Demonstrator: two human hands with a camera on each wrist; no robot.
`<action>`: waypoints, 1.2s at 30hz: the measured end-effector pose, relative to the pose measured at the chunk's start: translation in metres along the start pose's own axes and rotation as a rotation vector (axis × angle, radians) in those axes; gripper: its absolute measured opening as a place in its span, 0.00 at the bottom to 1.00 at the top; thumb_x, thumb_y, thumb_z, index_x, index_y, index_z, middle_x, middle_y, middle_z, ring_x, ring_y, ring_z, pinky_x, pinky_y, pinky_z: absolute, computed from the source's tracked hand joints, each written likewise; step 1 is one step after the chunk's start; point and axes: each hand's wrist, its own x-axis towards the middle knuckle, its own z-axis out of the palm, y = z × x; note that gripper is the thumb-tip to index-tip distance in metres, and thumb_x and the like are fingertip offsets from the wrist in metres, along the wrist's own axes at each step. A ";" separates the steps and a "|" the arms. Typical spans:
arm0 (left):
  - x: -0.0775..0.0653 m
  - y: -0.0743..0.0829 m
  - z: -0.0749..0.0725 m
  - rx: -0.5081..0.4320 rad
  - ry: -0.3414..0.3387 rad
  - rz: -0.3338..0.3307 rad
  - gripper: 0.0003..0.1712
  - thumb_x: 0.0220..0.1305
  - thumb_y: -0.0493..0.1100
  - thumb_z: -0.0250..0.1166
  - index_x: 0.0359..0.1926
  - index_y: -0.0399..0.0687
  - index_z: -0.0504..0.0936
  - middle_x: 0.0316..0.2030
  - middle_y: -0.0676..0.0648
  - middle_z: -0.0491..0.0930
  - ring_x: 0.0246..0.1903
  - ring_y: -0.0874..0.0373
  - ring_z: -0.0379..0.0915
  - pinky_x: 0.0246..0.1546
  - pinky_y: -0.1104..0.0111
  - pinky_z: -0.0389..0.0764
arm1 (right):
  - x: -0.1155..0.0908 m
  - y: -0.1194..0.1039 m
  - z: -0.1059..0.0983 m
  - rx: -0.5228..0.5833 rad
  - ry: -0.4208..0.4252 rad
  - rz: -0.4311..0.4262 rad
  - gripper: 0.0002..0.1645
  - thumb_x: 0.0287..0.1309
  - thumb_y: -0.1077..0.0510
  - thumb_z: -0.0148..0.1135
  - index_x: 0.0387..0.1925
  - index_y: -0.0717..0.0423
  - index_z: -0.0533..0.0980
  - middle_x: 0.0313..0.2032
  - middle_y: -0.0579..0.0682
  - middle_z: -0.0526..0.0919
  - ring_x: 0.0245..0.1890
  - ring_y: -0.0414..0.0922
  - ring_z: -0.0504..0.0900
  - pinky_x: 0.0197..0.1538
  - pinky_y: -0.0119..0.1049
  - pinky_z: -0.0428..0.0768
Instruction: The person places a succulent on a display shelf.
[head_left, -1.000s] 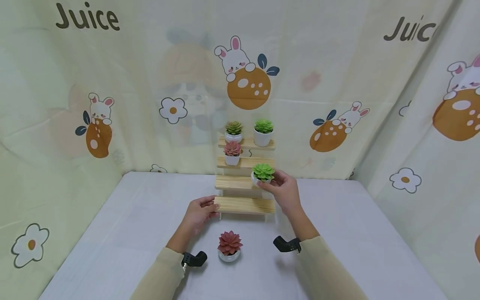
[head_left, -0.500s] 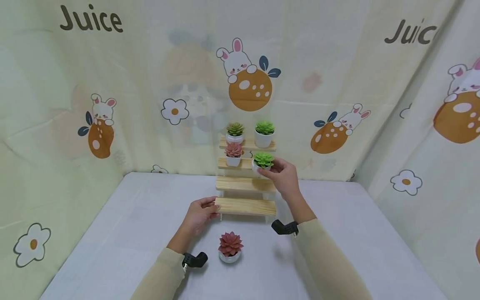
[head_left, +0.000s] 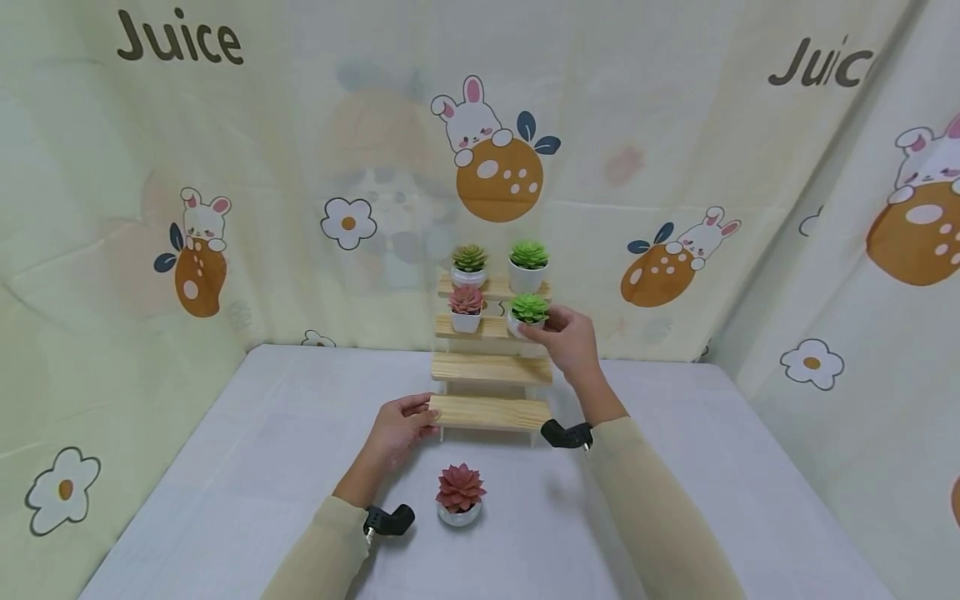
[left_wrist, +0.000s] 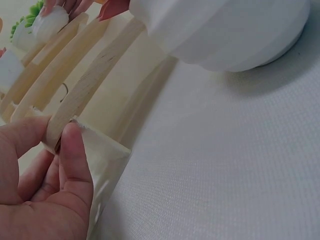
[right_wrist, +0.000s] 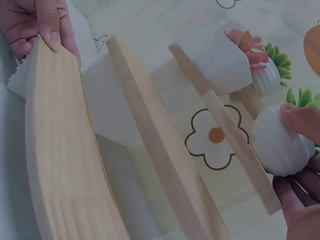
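Observation:
My right hand (head_left: 573, 342) pinches a bright green potted succulent (head_left: 528, 310) by its round white ribbed pot, at the right end of the second shelf from the top. In the right wrist view this pot (right_wrist: 282, 140) is right at the board's edge, thumb on one side and fingers on the other. My left hand (head_left: 397, 425) grips the left end of the lowest board of the wooden tiered stand (head_left: 491, 412); the left wrist view shows thumb and fingers pinching that board (left_wrist: 90, 85). A dark red succulent (head_left: 460, 490) in a white pot stands on the table before the stand.
On the top shelf sit an olive-green succulent (head_left: 469, 260) and a green succulent (head_left: 528, 257), both in white pots. A pink succulent (head_left: 467, 302) stands left on the second shelf. A printed curtain (head_left: 285, 125) hangs behind the white table (head_left: 300, 400).
My right hand has lifted the green succulent from in front of the third shelf up and back to the second shelf. The left hand keeps its grip on the lowest board.

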 end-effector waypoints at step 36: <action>-0.004 0.003 0.001 0.007 -0.003 0.004 0.25 0.66 0.28 0.66 0.64 0.31 0.77 0.44 0.41 0.81 0.35 0.59 0.82 0.36 0.70 0.89 | -0.032 0.003 0.009 0.078 0.142 -0.032 0.44 0.53 0.54 0.80 0.68 0.64 0.71 0.68 0.62 0.73 0.70 0.56 0.72 0.73 0.46 0.74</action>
